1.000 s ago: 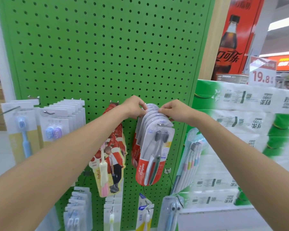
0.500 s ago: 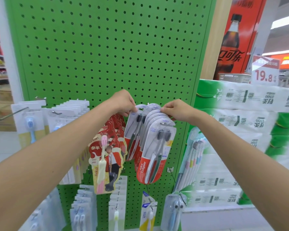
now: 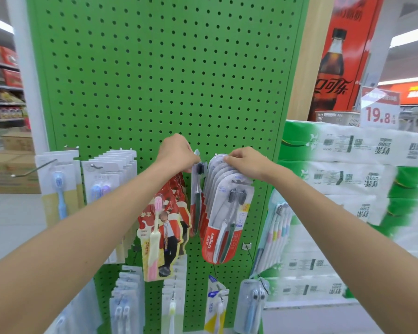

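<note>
Shop aisle, green pegboard (image 3: 155, 80). Left hand (image 3: 177, 153) pinches one toothbrush pack (image 3: 197, 189); right hand (image 3: 245, 160) pinches the hanging Colgate stack (image 3: 225, 208).

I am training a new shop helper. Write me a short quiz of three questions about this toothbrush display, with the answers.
1. True or false: the left hand holds one toothbrush pack beside the row of hanging packs.
2. What does the right hand pinch? A) the price sign B) the top of the row of hanging packs C) a blue toothbrush
3. Fill in: the pegboard is ___ in colour.

Key: 1 true; 2 B; 3 green.
</note>
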`<state>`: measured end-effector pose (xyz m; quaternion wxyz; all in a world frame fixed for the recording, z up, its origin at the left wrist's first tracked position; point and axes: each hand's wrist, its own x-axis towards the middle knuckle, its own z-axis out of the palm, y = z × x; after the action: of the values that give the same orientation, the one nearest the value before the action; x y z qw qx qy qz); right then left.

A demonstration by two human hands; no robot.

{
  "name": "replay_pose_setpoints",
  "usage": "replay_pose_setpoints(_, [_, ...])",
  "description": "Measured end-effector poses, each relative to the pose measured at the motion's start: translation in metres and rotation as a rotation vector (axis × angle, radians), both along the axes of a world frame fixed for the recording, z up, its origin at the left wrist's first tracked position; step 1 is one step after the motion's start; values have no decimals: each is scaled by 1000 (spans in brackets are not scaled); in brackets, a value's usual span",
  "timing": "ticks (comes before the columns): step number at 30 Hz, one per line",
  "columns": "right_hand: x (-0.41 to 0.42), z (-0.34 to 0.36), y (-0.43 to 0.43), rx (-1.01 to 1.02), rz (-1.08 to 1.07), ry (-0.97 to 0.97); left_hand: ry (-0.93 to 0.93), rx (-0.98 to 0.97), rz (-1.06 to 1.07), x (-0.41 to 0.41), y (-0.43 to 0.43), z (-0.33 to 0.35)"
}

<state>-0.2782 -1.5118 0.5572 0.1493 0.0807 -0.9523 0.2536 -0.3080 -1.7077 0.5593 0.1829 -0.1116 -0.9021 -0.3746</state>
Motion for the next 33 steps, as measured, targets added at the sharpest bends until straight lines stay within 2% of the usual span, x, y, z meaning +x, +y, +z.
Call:
replay_pose_setpoints(5, [9, 3, -13, 30, 11, 45, 172, 16, 127, 18, 4, -8])
replay_pose_setpoints(9, [24, 2, -30, 89, -7, 70, 250, 64, 106, 40, 4, -13])
replay_pose_setpoints(13, [37, -4, -46, 244, -61, 245, 272, 68, 108, 64, -2, -18])
replay_pose_setpoints(15, [47, -11, -53, 248, -40, 370, 277, 76, 115, 73, -8, -23])
replay_pose_setpoints(19, [73, -38, -74, 115, 36, 523, 277, 149, 62, 91, -22, -38])
replay_pose_setpoints(24, [98, -73, -93, -56, 51, 494, 222, 334, -67, 112, -32, -52])
replay_pose_setpoints(30, [129, -110, -98, -298, 73, 496, 185, 428, -165, 137, -35, -89])
replay_pose_setpoints(33, [141, -132, -100, -373, 65, 449, 110, 524, -209, 138, -36, -110])
